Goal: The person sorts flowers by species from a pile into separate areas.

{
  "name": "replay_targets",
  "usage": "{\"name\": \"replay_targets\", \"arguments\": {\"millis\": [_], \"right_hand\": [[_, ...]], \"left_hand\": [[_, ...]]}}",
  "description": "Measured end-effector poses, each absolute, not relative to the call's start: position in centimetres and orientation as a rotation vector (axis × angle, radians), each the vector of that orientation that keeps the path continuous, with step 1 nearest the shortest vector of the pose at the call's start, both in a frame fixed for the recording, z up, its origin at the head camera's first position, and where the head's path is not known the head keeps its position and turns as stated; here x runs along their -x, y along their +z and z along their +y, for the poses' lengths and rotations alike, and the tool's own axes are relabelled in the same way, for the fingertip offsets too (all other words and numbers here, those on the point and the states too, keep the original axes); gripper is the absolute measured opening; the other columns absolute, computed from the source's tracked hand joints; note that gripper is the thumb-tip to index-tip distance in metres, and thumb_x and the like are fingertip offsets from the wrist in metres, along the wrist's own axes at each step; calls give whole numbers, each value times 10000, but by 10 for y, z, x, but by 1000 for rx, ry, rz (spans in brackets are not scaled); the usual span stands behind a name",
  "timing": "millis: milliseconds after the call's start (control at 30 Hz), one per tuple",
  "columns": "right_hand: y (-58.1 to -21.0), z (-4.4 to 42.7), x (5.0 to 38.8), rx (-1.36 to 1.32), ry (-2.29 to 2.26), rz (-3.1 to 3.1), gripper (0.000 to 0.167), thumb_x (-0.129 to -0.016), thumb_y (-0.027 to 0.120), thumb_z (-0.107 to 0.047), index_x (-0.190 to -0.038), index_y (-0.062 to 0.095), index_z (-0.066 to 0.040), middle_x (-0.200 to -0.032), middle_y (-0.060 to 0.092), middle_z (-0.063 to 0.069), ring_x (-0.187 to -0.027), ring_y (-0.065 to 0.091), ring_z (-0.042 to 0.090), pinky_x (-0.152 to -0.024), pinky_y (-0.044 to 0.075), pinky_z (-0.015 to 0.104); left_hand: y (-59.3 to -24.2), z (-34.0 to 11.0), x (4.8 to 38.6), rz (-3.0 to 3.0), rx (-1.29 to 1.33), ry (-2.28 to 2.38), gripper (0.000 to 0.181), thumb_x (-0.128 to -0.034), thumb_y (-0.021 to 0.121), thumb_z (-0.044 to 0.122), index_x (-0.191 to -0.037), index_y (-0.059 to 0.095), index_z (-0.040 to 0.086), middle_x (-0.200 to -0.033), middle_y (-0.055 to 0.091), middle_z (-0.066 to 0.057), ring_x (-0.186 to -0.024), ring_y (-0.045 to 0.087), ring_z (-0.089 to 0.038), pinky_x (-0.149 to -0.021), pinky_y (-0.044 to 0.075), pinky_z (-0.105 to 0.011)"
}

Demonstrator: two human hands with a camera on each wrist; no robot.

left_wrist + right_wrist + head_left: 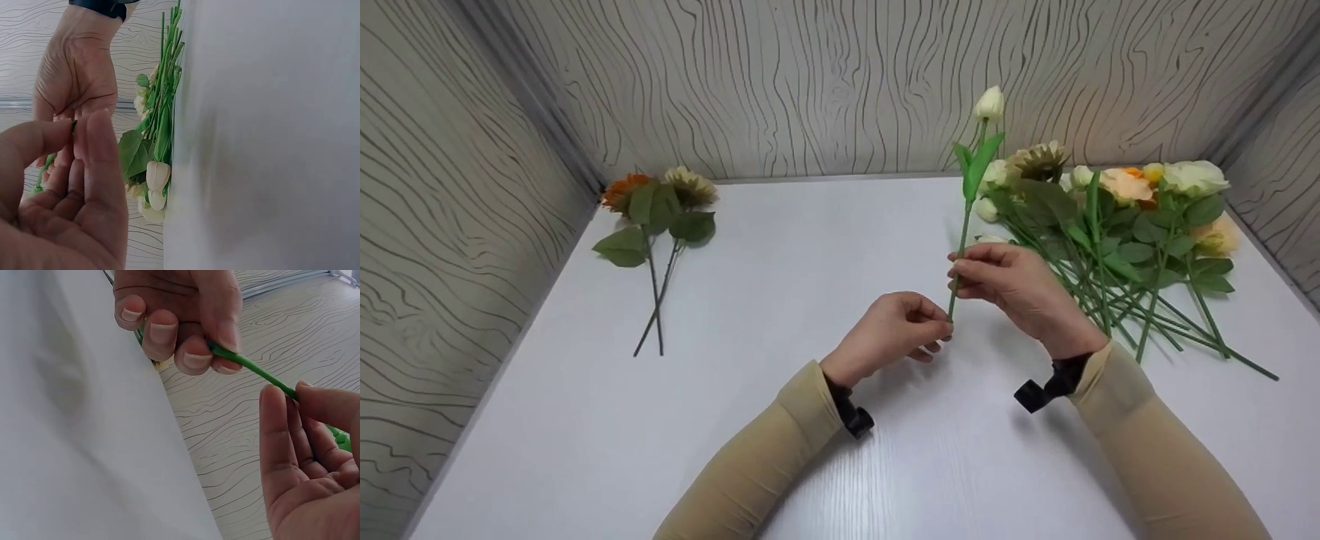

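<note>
A white tulip (989, 103) with green leaves stands nearly upright between the two hands, above the white table. The left hand (894, 330) pinches the bottom end of its stem between thumb and fingers. Higher on the same stem, the right hand (1011, 289) pinches it with thumb and fingertips. From the right wrist view, the green stem (256, 370) runs from one hand's fingertips to the other's. In the left wrist view the stem's dark cut end (73, 126) shows between the left thumb and finger.
A pile of artificial flowers (1132, 225), white, peach and orange, lies at the right, its stems pointing toward the front. On the left lie two crossed flowers (658, 217), one orange and one cream. Wood-grain panels (810, 82) enclose the white table (585, 450).
</note>
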State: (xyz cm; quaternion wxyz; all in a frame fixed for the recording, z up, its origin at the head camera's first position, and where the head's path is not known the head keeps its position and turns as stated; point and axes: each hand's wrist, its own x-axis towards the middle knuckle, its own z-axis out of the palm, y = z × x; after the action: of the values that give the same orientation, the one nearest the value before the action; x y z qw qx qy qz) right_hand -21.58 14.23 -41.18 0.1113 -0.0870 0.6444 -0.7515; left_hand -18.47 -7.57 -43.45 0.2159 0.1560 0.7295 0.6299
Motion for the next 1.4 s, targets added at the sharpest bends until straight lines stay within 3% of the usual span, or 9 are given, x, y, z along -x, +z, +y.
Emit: {"name": "replay_targets", "arguments": {"millis": [200,367,533,667,1033,1267,1400], "right_hand": [[-404,153,219,160,-2377,1855,332,-976,724,-169,-1193,685,79,-1008,731,114,-835,697,193,-785,604,294],[-406,155,220,153,-2381,1877,310,-969,730,-168,-1166,709,71,-957,733,116,-811,705,199,-782,608,305],[-410,148,217,183,-2352,1891,298,-978,720,-174,-1171,713,53,-975,727,132,-843,708,205,-807,606,315],[-409,141,214,195,-2306,1915,350,-974,727,-192,-1211,690,62,-1033,722,134,-881,706,207,-836,602,329],[-412,137,213,249,-2184,2008,402,-991,709,-267,-1226,681,58,-1097,699,154,-924,697,222,-855,600,359],[-414,148,217,200,-2182,2004,474,-1024,647,-337,-1320,634,33,-1111,669,156,-981,685,248,-885,590,359],[-414,153,218,208,-2234,1946,467,-1026,649,-301,-1315,621,65,-1092,667,150,-976,682,250,-885,589,355]], "left_hand": [[-434,-78,179,2036,-486,1554,69,-932,721,111,-961,716,49,-905,747,-97,-743,705,-216,-678,613,-331],[-434,-79,179,2052,-501,1535,53,-941,730,126,-942,733,73,-896,748,-84,-776,724,-220,-711,608,-307],[-434,-77,182,2060,-488,1664,89,-978,723,166,-1005,752,86,-910,740,-46,-808,726,-187,-734,615,-312],[-433,-77,183,2025,-463,1803,103,-980,715,131,-1042,740,53,-947,737,-91,-814,725,-187,-737,619,-332],[-429,-80,183,2027,-456,1836,66,-961,722,98,-1006,728,50,-919,731,-64,-788,708,-164,-746,620,-333],[-423,-121,202,2230,-390,1680,99,-976,702,123,-1032,717,43,-1016,730,-179,-819,723,-207,-754,614,-328],[-423,-164,222,2442,-254,1524,129,-991,669,119,-1056,713,17,-986,716,-149,-842,720,-233,-752,608,-335]]}}
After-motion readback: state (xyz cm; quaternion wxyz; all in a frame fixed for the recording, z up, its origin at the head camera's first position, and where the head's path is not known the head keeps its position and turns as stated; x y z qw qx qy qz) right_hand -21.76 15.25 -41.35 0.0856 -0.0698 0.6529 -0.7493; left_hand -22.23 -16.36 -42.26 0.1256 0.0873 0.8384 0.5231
